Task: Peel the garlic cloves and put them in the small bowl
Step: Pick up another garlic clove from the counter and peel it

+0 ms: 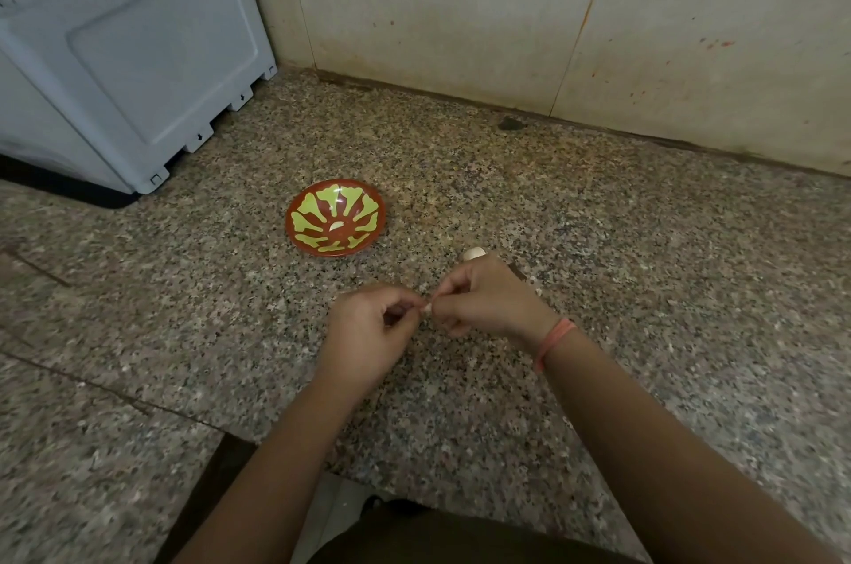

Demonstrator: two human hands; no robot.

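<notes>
A small red bowl with a yellow-green flower pattern sits on the speckled granite counter, and one pale peeled clove lies at its centre. Both hands meet just in front and to the right of the bowl. My left hand and my right hand pinch a garlic clove between their fingertips; only a small pale tip of it shows. Another unpeeled clove lies on the counter just behind my right hand, partly hidden by the knuckles.
A white appliance stands on the counter at the back left. A beige tiled wall runs along the back. The counter's front edge has a cut-out below my forearms. An orange thread band is around my right wrist.
</notes>
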